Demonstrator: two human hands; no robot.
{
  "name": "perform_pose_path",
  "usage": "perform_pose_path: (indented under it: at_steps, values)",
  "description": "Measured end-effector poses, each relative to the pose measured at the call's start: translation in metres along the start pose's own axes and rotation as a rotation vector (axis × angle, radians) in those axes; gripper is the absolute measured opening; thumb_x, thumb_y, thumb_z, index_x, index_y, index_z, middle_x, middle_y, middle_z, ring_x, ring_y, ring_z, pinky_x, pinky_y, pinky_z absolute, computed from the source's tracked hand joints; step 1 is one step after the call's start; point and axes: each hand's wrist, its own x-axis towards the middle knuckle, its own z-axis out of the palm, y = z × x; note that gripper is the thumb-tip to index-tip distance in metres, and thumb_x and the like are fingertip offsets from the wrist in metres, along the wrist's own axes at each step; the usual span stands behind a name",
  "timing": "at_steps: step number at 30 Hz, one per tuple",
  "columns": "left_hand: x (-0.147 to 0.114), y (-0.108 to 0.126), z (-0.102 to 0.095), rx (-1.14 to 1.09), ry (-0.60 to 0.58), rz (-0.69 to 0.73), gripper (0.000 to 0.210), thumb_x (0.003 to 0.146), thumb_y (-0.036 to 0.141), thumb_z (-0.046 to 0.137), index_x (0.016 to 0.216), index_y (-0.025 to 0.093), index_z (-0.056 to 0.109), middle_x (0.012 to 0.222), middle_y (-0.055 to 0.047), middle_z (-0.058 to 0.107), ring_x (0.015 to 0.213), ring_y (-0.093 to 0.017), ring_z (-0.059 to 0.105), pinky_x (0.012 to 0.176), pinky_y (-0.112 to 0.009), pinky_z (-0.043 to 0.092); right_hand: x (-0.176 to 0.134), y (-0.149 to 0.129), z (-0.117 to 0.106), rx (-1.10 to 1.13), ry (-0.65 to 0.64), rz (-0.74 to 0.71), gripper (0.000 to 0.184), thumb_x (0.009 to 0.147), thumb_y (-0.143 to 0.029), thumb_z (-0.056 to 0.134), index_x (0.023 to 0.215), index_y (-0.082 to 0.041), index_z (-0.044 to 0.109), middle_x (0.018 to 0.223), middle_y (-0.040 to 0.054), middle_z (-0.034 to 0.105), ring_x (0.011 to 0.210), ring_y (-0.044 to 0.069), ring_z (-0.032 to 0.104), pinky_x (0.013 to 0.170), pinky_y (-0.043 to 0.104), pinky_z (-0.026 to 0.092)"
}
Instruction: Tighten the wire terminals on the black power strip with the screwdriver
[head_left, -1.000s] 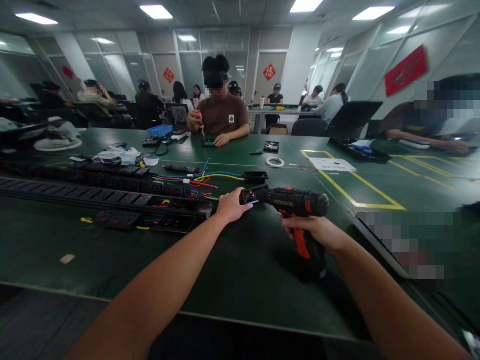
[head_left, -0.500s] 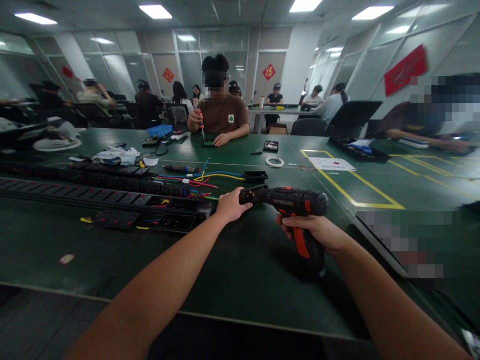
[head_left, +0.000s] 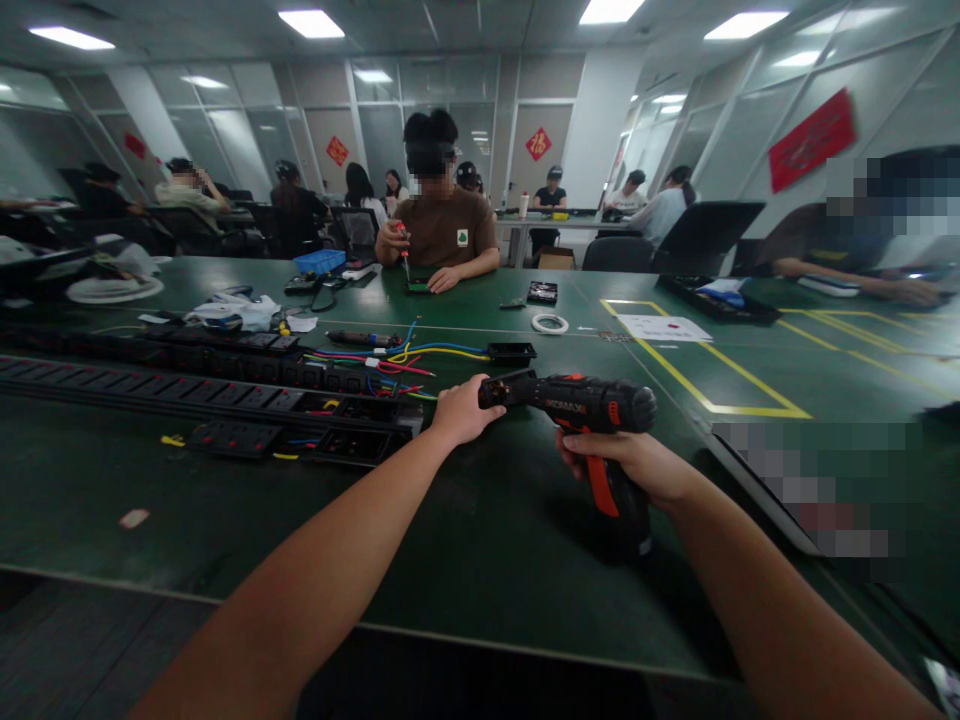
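My right hand [head_left: 630, 460] is wrapped around the grip of a black and orange cordless drill [head_left: 592, 402], held level and pointing left. The drill's front end meets a small black plastic housing [head_left: 496, 392], which my left hand [head_left: 466, 408] grips at its near left side. Metal parts show inside the housing; the exact tip contact is too small to make out. Left of my left hand lie long black power strips [head_left: 225, 385] with rows of sockets. Blue, yellow and red wires [head_left: 427, 352] run to another black housing [head_left: 512, 352] just beyond.
A shorter socket section [head_left: 232, 438] lies at the near left. Behind are a black screwdriver-like tool [head_left: 364, 339], a white ring [head_left: 550, 324] and a blue basket [head_left: 320, 262]. Across the table a person [head_left: 450, 225] holds a red-handled tool. A pixelated flat panel [head_left: 817, 490] lies at right.
Hardly anything differs. The drill and my right hand have shifted very slightly, while my left hand and the housing stay in place.
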Motion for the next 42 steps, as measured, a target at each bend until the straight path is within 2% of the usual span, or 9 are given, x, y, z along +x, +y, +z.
perform_pose_path:
  at_steps: [9, 19, 42]
  values:
    - [0.0002, -0.0009, 0.0010, -0.005, 0.008, 0.006, 0.062, 0.089, 0.057, 0.070, 0.140, 0.028, 0.054, 0.126, -0.009, 0.074, 0.118, -0.033, 0.067, 0.102, -0.044, 0.047, 0.0016, 0.0016, 0.0005, 0.015, 0.025, -0.008, 0.033, 0.066, -0.042, 0.089, 0.084, -0.019, 0.073, 0.078, 0.0025, 0.070, 0.069, 0.020, 0.063, 0.068, 0.035, 0.050]
    - [0.0010, -0.0024, 0.0022, -0.001, 0.014, 0.012, 0.063, 0.088, 0.058, 0.069, 0.141, 0.027, 0.054, 0.125, -0.009, 0.074, 0.117, -0.033, 0.068, 0.102, -0.045, 0.047, 0.0015, -0.0016, 0.0027, -0.035, 0.035, -0.002, 0.035, 0.065, -0.047, 0.089, 0.075, -0.018, 0.073, 0.069, 0.0017, 0.068, 0.065, 0.019, 0.062, 0.066, 0.034, 0.047]
    - [-0.0004, -0.0006, 0.0002, 0.002, 0.000, 0.005, 0.065, 0.089, 0.056, 0.068, 0.144, 0.026, 0.053, 0.130, -0.009, 0.072, 0.119, -0.033, 0.067, 0.103, -0.045, 0.046, 0.0028, -0.0002, 0.0010, -0.056, 0.008, -0.031, 0.035, 0.067, -0.048, 0.088, 0.076, -0.018, 0.071, 0.068, 0.0007, 0.066, 0.063, 0.018, 0.061, 0.065, 0.033, 0.047]
